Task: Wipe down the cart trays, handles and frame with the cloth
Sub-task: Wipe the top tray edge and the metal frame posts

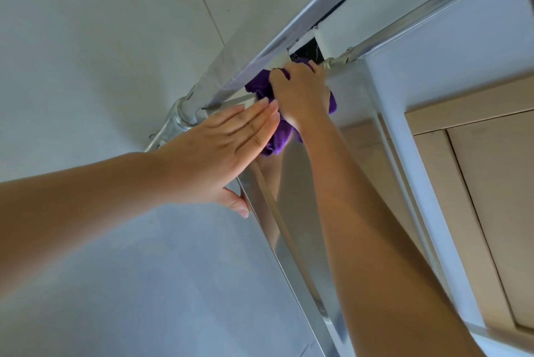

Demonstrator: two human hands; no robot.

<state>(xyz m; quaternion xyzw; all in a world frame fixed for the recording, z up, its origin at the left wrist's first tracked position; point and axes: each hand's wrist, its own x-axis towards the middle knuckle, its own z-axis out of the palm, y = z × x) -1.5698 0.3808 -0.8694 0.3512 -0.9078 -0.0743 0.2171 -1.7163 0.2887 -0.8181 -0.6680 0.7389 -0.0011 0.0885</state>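
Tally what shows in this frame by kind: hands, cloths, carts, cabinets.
Hands: 2, the left hand flat with straight fingers against the cart's edge, the right hand gripping the cloth
Cloths: 1, the purple cloth
Carts: 1, the steel cart
Cabinets: 1, the wooden cabinet
Total: 5

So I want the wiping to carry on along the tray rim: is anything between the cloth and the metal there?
Nothing visible. The right hand presses the purple cloth straight onto the steel tray; the left hand lies flat beside it.
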